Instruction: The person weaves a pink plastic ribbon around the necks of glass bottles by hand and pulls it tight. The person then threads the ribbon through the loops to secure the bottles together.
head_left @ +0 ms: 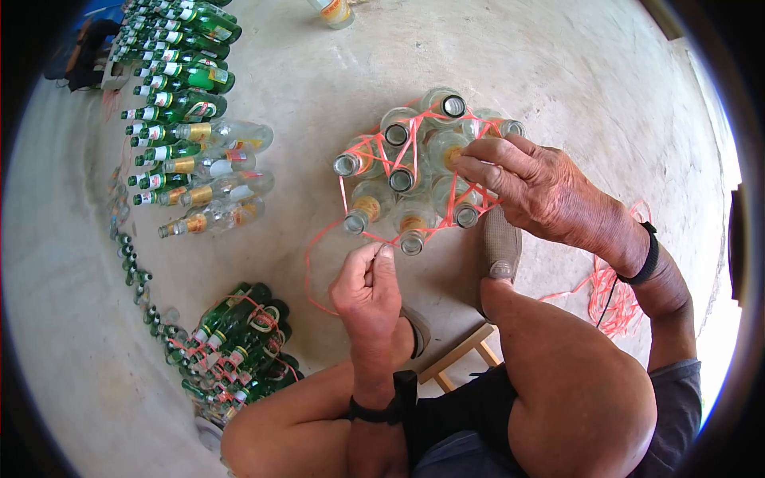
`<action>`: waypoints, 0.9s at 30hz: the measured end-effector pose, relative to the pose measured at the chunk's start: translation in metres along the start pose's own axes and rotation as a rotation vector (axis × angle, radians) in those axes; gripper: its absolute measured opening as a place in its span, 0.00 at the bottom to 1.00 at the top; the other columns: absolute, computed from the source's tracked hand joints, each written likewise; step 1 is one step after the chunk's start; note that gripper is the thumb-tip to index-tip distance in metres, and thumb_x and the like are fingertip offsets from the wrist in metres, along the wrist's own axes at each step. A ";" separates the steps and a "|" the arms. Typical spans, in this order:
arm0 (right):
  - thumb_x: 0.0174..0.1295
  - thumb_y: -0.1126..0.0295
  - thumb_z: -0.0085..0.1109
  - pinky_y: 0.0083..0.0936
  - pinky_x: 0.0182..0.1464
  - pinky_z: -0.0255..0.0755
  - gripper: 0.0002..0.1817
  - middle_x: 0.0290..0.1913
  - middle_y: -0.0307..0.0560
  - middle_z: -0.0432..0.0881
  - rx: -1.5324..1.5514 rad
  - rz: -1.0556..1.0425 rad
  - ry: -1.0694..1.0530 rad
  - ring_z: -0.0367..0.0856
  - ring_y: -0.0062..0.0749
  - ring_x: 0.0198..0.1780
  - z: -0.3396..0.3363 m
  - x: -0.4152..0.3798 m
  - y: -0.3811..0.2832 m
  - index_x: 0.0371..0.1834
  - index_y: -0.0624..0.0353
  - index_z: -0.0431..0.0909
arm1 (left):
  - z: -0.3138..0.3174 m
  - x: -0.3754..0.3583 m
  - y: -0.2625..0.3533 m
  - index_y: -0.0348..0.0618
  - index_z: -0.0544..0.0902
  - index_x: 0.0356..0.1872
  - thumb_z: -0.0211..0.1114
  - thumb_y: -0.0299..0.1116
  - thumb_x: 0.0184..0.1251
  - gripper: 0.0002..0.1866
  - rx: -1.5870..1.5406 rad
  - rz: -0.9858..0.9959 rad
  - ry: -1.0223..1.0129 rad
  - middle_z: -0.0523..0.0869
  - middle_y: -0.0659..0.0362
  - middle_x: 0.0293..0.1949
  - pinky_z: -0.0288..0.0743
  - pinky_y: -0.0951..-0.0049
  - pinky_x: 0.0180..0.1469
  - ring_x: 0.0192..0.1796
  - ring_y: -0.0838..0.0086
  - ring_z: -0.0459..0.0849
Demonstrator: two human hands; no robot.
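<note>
Several clear glass bottles (413, 213) stand upright in a tight cluster on the floor in front of me. Pink plastic twine (343, 195) runs criss-cross between and around their necks. My left hand (368, 287) is closed at the near side of the cluster, thumb against the fingers, pinching the twine. A loop of it hangs down to the left of that hand. Over the right part of the cluster is my right hand (542, 187), its fingers bent together by the bottle necks and the twine. Its fingertips hide one bottle's mouth, and what they grip is hard to see.
Rows of green bottles (191, 76) and some clear ones stand along the left. A bundle of green bottles (247, 334) tied with pink twine is at lower left. A heap of pink twine (613, 299) lies at right, and a wooden stool (458, 358) is below me.
</note>
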State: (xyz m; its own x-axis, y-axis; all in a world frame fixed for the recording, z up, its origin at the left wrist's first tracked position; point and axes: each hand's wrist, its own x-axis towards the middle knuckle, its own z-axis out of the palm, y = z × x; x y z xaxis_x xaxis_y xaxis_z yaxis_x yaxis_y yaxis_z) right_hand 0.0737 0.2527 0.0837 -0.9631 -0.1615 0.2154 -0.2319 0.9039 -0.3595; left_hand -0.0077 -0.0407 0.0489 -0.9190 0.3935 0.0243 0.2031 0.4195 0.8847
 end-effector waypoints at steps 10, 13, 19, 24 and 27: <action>0.53 0.80 0.71 0.37 0.55 0.91 0.37 0.65 0.45 0.83 -0.028 0.013 -0.023 0.87 0.45 0.60 -0.003 0.004 -0.005 0.72 0.57 0.81 | -0.001 0.003 -0.019 0.35 0.89 0.47 0.71 0.26 0.84 0.04 -0.498 -0.461 -0.159 0.75 0.72 0.28 0.56 0.78 0.26 0.27 0.89 0.64; 0.54 0.79 0.72 0.38 0.54 0.90 0.35 0.64 0.45 0.83 -0.084 0.011 -0.026 0.87 0.44 0.60 -0.013 0.010 -0.014 0.70 0.59 0.83 | -0.001 0.005 -0.027 0.37 0.88 0.47 0.71 0.26 0.84 0.03 -0.656 -0.527 -0.192 0.73 0.72 0.29 0.54 0.78 0.25 0.26 0.89 0.63; 0.49 0.75 0.73 0.37 0.48 0.87 0.25 0.57 0.45 0.84 -0.162 -0.016 0.002 0.86 0.43 0.55 -0.023 0.029 -0.032 0.54 0.61 0.87 | 0.003 0.002 -0.027 0.37 0.89 0.45 0.73 0.24 0.82 0.03 -0.640 -0.529 -0.178 0.73 0.72 0.29 0.52 0.78 0.25 0.25 0.89 0.62; 0.49 0.74 0.72 0.38 0.43 0.86 0.20 0.44 0.43 0.82 0.039 -0.021 -0.057 0.86 0.41 0.48 -0.008 0.035 -0.042 0.48 0.59 0.86 | 0.013 0.002 -0.038 0.38 0.90 0.43 0.76 0.27 0.81 0.04 -0.597 -0.443 -0.138 0.75 0.73 0.29 0.53 0.78 0.25 0.25 0.89 0.64; 0.50 0.76 0.71 0.38 0.40 0.86 0.16 0.41 0.45 0.80 0.110 -0.054 -0.071 0.89 0.42 0.44 -0.002 0.046 -0.048 0.44 0.59 0.83 | 0.014 0.000 -0.039 0.38 0.90 0.43 0.78 0.29 0.80 0.05 -0.566 -0.427 -0.128 0.76 0.72 0.29 0.54 0.78 0.25 0.25 0.89 0.65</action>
State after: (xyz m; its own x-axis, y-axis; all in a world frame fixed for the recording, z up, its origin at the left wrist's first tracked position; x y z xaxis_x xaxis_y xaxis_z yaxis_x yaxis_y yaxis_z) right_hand 0.0409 0.2025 0.1125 -0.9552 -0.2398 0.1736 -0.2934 0.8448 -0.4474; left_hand -0.0108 -0.0453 0.0079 -0.8253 0.3972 -0.4015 -0.4030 0.0839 0.9113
